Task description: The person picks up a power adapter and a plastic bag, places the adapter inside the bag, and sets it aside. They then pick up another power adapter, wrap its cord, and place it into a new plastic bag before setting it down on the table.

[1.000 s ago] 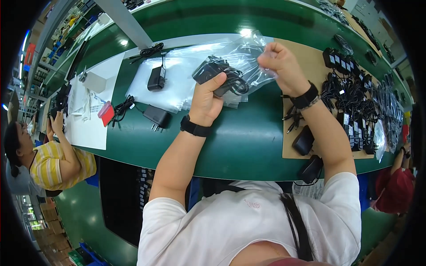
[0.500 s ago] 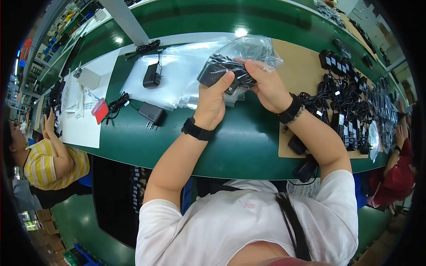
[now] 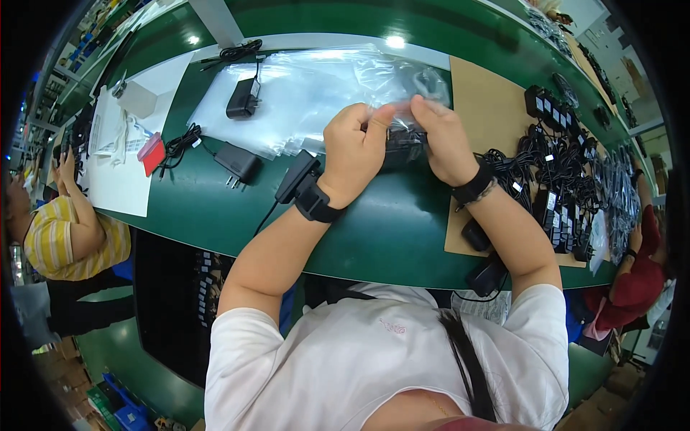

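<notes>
Both hands' fingers, left hand (image 3: 353,147) and right hand (image 3: 440,140), pinch shut a clear bag (image 3: 402,108) holding a black adapter (image 3: 404,140).

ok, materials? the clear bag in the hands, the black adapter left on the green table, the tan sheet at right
Clear crinkled bag: looks like thin plastic film, glossy; it wrinkles, glares, and shows the dark item inside. Black boxy power adapter: probably moulded plastic, matte, with small metal-looking prongs. Flat tan sheet: likely cardboard, dull and even brown. Both hands pinch the bag.

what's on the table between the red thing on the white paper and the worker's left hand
In the head view, a black power adapter with its coiled cord lies on the green table between the red object and the left hand.
</notes>
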`<state>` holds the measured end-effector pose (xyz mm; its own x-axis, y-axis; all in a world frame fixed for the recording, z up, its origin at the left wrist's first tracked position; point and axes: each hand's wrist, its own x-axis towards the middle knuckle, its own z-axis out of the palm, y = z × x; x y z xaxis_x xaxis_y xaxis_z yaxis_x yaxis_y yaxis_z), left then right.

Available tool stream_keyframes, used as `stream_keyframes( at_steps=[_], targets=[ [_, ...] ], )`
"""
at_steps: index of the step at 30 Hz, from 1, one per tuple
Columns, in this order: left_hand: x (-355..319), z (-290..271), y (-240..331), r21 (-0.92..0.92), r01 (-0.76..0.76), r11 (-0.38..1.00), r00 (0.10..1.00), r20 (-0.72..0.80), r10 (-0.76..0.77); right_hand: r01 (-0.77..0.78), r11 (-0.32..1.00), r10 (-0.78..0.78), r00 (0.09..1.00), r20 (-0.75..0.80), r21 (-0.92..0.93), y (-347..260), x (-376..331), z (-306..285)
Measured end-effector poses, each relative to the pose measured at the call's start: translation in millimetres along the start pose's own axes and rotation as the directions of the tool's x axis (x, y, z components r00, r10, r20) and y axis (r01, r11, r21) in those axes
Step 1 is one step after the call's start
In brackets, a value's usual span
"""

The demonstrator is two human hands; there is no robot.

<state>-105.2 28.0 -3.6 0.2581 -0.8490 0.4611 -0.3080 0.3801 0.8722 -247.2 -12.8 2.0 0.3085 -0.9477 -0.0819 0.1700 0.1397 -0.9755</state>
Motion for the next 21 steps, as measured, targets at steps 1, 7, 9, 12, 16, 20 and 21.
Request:
stream_keyframes(
  at_steps=[1,7,9,12,16,20,21],
  targets=[
    [-0.1,-2.1,4.6,-0.001,0.004,1.000,1.000,0.002,-0.004,-0.004,1.000,0.004,1.000,-0.003,0.000,-5.5,-2.0,-0.2],
    [5.6,-13.4,2.3,0.168,-0.276,0.946,0.959,-0.021,0.284,-0.404,0.889,0.361,0.908,0.212,0.217,-24.2,-8.4,9.3],
    [15.5,-9.4,7.3,-0.610,0.331,0.720,0.912,0.011,-0.410,-0.329,0.920,0.295,0.940,0.172,0.216,-19.3,-11.7,12.1],
    [16.5,-14.0,-9.1,-0.638,0.463,0.615,0.853,0.132,-0.505,0.058,0.997,-0.065,0.983,0.169,0.047,-0.1,-10.4,9.6],
    [12.6,-9.1,-8.9,-0.605,0.465,0.646,0.845,0.084,-0.529,0.141,0.986,-0.124,0.976,0.180,-0.087,-7.9,-13.9,8.4],
    [16.5,-18.3,10.5,-0.554,0.673,0.489,0.736,0.446,-0.508,0.317,0.920,-0.254,0.930,0.265,-0.230,-12.7,-14.6,2.9],
    [17.4,-18.3,5.2,-0.556,0.673,0.488,0.737,0.446,-0.508,0.418,0.850,-0.293,0.880,0.373,-0.319,-13.5,-13.5,0.6]
  ],
)
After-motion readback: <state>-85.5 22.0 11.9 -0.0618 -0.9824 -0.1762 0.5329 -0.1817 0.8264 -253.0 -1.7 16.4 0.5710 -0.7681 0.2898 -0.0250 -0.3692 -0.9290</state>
